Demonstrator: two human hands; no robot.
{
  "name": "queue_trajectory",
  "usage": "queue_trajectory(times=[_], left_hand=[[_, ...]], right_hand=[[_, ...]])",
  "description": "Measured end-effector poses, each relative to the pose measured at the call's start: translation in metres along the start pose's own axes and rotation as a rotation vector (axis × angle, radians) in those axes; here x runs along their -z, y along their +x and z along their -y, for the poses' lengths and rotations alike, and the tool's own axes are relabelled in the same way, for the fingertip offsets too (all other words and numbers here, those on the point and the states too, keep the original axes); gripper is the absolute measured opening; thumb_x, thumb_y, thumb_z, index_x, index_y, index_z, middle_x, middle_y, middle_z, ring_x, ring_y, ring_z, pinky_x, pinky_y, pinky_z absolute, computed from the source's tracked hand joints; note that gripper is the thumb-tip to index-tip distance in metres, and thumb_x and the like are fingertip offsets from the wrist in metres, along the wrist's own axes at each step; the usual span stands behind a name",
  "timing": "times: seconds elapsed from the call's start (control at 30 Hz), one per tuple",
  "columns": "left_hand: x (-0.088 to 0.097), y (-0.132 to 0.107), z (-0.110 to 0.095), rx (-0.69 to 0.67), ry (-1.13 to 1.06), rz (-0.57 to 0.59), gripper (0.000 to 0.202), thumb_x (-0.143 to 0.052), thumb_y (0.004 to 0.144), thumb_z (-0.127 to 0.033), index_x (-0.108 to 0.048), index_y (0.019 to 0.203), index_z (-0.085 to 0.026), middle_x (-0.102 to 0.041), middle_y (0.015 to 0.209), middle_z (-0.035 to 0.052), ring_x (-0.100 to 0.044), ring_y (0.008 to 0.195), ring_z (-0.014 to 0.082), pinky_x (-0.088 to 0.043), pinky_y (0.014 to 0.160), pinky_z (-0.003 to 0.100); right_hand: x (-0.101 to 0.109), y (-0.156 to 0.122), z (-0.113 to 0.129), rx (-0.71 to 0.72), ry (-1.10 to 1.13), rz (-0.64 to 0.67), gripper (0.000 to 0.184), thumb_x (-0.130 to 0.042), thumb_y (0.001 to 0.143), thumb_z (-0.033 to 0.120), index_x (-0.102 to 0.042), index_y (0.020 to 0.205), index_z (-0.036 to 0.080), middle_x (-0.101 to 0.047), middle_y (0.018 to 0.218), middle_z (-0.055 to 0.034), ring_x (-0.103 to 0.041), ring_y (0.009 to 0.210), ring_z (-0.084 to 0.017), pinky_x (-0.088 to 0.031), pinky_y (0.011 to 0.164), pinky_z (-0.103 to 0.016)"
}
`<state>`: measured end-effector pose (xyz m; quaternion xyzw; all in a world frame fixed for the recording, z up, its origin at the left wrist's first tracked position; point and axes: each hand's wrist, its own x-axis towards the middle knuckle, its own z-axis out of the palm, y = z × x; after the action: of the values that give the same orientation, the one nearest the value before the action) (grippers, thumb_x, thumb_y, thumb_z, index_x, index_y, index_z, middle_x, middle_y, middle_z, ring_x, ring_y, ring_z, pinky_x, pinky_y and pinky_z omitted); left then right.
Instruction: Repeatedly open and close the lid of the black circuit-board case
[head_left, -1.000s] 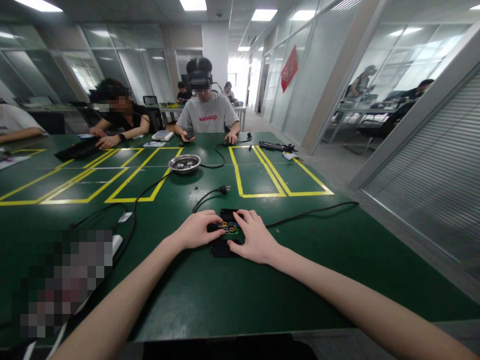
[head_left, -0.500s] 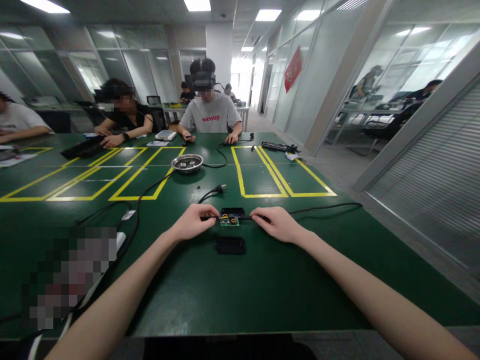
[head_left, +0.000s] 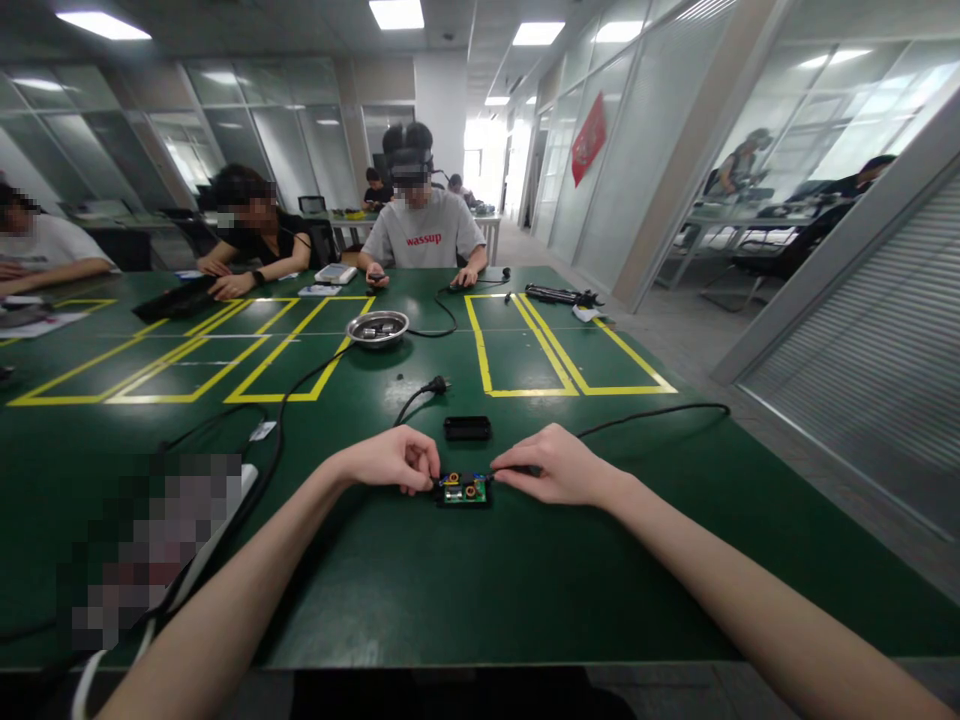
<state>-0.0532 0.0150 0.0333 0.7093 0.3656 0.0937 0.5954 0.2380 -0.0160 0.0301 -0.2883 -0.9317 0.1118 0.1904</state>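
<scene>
A small green circuit board (head_left: 465, 491) with ring-shaped coils lies over the near black case half (head_left: 463, 505). Whether it sits fully inside, I cannot tell. At the board's left end, my left hand (head_left: 397, 462) is closed in a pinch on the black power cable, mostly hidden by the fingers. My right hand (head_left: 556, 466) pinches the black cord at the right end between thumb and fingertips. Just beyond the board rests the other black case half (head_left: 467, 428), hollow side up. A black plug (head_left: 437, 385) lies past my left hand.
A metal bowl (head_left: 377, 329) with small metal parts stands farther back, beside yellow tape outlines. A cable (head_left: 660, 412) trails off to the right. On the left are a white power strip (head_left: 217, 520), partly blurred, and more cables. A co-worker (head_left: 421, 235) sits across the green table.
Both hands have brought the circuit board toward me, from before the far case half onto the near one. The far case half now shows uncovered.
</scene>
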Motion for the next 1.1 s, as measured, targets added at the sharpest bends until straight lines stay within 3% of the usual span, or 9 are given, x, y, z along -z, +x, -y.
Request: queue_trajectory(times=[0.23,0.47,0.73,0.93,1.1], left_hand=[[0.0,-0.003,-0.004,0.023,0.018,0.019,0.025,-0.083,0.07,-0.033,-0.067,0.079,-0.016,-0.068,0.062,-0.0031,-0.061,0.054,0.0097,-0.05,0.054,0.021],[-0.007,0.001,-0.002,0.013,0.087,0.002,0.016,-0.073,0.069,-0.019,-0.063,0.081,-0.016,-0.061,0.056,-0.0071,-0.056,0.046,0.0078,-0.041,0.045,0.016],[-0.003,0.003,0.004,0.013,-0.013,0.024,0.021,-0.075,0.068,-0.026,-0.058,0.076,-0.017,-0.063,0.058,-0.005,-0.057,0.049,0.0085,-0.045,0.049,0.018],[0.003,0.001,0.003,0.033,0.017,0.042,0.023,-0.078,0.069,-0.028,-0.061,0.078,-0.016,-0.072,0.074,0.0001,-0.065,0.06,0.0108,-0.045,0.052,0.018],[0.005,-0.001,0.001,0.028,0.042,0.04,0.025,-0.08,0.071,-0.032,-0.062,0.079,-0.016,-0.07,0.068,-0.0016,-0.063,0.057,0.0098,-0.044,0.051,0.018]], right_hand=[[0.003,0.003,0.006,-0.083,0.027,0.112,0.022,-0.058,0.096,0.027,-0.078,0.09,0.02,-0.077,0.08,-0.0046,-0.07,0.068,-0.019,-0.046,0.065,-0.028],[-0.006,0.007,0.005,-0.068,0.029,0.16,0.027,-0.053,0.101,0.026,-0.074,0.086,0.018,-0.074,0.082,-0.0059,-0.066,0.072,-0.017,-0.041,0.066,-0.026],[-0.012,0.011,0.009,-0.121,-0.056,0.181,0.034,-0.047,0.106,0.026,-0.067,0.08,0.017,-0.071,0.08,-0.0053,-0.062,0.072,-0.017,-0.036,0.066,-0.027],[-0.016,0.015,0.012,-0.193,-0.12,0.189,0.036,-0.047,0.106,0.027,-0.065,0.076,0.018,-0.071,0.076,-0.005,-0.063,0.07,-0.017,-0.032,0.064,-0.028],[-0.016,0.015,0.014,-0.205,-0.142,0.17,0.036,-0.049,0.106,0.029,-0.066,0.076,0.018,-0.072,0.075,-0.0044,-0.062,0.068,-0.017,-0.029,0.062,-0.028]])
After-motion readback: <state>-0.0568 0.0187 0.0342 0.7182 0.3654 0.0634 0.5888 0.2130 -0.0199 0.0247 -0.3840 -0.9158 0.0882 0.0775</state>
